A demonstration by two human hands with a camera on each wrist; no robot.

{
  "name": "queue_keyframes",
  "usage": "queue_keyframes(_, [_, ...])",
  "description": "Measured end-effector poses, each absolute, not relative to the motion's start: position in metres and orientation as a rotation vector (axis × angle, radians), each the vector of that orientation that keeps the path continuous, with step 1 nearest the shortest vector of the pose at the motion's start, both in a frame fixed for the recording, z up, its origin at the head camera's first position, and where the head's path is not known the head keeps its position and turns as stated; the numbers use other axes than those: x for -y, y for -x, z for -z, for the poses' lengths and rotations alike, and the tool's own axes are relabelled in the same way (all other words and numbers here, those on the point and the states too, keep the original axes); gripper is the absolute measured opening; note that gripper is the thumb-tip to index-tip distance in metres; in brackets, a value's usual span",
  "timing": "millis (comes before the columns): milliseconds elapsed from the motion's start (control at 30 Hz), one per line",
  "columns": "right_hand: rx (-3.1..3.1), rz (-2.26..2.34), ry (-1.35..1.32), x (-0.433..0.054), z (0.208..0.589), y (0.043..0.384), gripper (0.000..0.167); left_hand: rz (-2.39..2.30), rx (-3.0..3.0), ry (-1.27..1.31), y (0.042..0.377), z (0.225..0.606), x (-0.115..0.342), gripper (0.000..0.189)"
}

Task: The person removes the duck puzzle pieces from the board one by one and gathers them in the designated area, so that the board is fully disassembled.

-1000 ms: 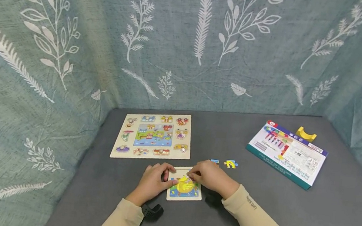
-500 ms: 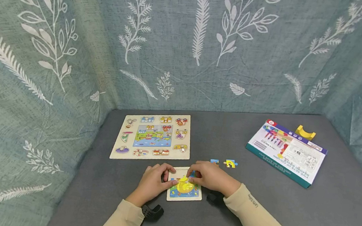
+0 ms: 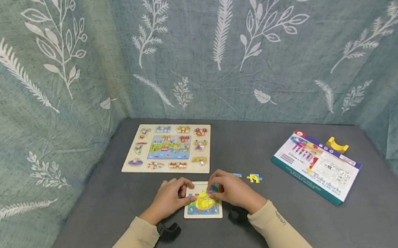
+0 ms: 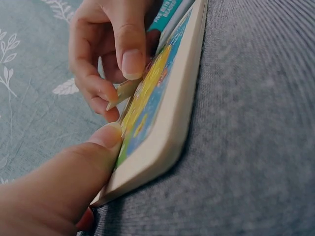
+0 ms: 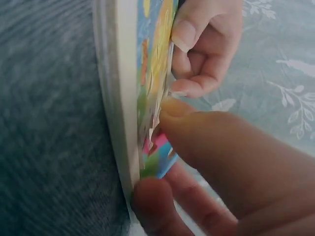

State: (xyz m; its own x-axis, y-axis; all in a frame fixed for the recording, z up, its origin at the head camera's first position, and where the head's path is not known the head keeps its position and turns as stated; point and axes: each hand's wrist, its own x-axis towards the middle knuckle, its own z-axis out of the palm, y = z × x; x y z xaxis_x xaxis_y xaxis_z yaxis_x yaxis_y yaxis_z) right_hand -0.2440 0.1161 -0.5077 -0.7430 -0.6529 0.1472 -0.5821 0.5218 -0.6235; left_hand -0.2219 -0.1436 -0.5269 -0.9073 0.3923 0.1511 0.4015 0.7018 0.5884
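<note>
A small wooden jigsaw puzzle board [image 3: 204, 217] with a yellow duck picture lies flat on the dark table. At its left side my left hand [image 3: 167, 199] grips the frame, the thumb [image 4: 106, 136] pressing on the picture. Over the board's upper right, my right hand [image 3: 234, 190] pinches a puzzle piece [image 4: 125, 92] between thumb and fingers. That piece is tilted up from the board; its blue, green and pink face [image 5: 158, 161] shows in the right wrist view. My right fingers hide part of the upper right of the picture.
Two loose puzzle pieces lie beyond my right hand, a yellow-and-blue piece [image 3: 254, 178] and a blue piece [image 3: 238, 175] partly hidden. A large peg puzzle [image 3: 201, 170] lies behind at left. At right are a toy box [image 3: 313, 167] and a yellow arch block [image 3: 337, 145].
My right hand has shifted slightly over the upper right of the board, its fingers rising a little with the piece. My left hand stays on the board's left side.
</note>
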Motion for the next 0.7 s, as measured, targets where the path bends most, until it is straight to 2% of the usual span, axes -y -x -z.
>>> queue_keyframes(200, [-2.690,1.090,1.153,-0.120,0.500,0.246,0.016,1.004,2.880,0.669,0.221,0.530,0.144,0.029])
queue_keyframes(367, [-2.888,1.028,1.126,-0.144,0.469,0.249,0.023,1.018,2.883,0.646,0.222,0.529,0.143,0.029])
queue_keyframes(533, [-3.133,0.838,0.942,-0.197,0.450,0.245,0.027,1.020,2.891,0.650,0.221,0.530,0.143,0.030])
queue_keyframes(700, [-3.171,0.619,0.716,-0.233,0.454,0.237,0.026,1.029,2.878,0.664,0.223,0.530,0.142,0.030])
